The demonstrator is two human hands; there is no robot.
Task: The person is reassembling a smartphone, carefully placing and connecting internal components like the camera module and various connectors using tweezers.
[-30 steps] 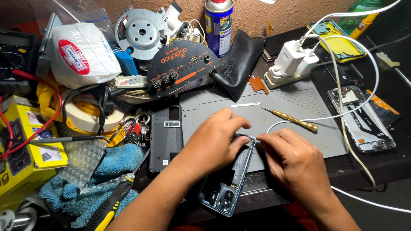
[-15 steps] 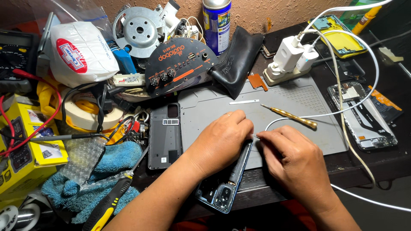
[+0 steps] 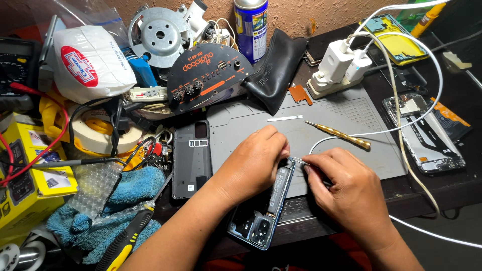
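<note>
At the mat's lower edge, near six o'clock in the view, an opened phone (image 3: 268, 208) lies tilted, its camera end toward the person and its far end under the hands. The left hand (image 3: 251, 165) covers the phone's upper part, fingers curled down onto it and holding it in place. The right hand (image 3: 346, 188) sits at three o'clock from the left, fingers pinched narrow on thin tweezers (image 3: 299, 160) whose tip meets the phone's top corner just beside the left fingertips.

The grey mat (image 3: 346, 130) spreads toward twelve o'clock. On it, at one o'clock from the hands, lies a brass-handled screwdriver (image 3: 339, 134), and at twelve a thin white strip (image 3: 284, 119). A dark back cover (image 3: 192, 158) lies at nine o'clock, along the mat's left edge. Beyond it, at eight o'clock, a blue cloth (image 3: 125, 193) sits with a yellow-and-black tool handle (image 3: 125, 241) across it.

At three o'clock a second stripped phone (image 3: 424, 133) lies well apart, crossed by a white cable (image 3: 401, 128) running from the chargers (image 3: 341, 62) at one o'clock. A spray can (image 3: 251, 27) stands at twelve, a tape roll (image 3: 100, 133) lies at ten.
</note>
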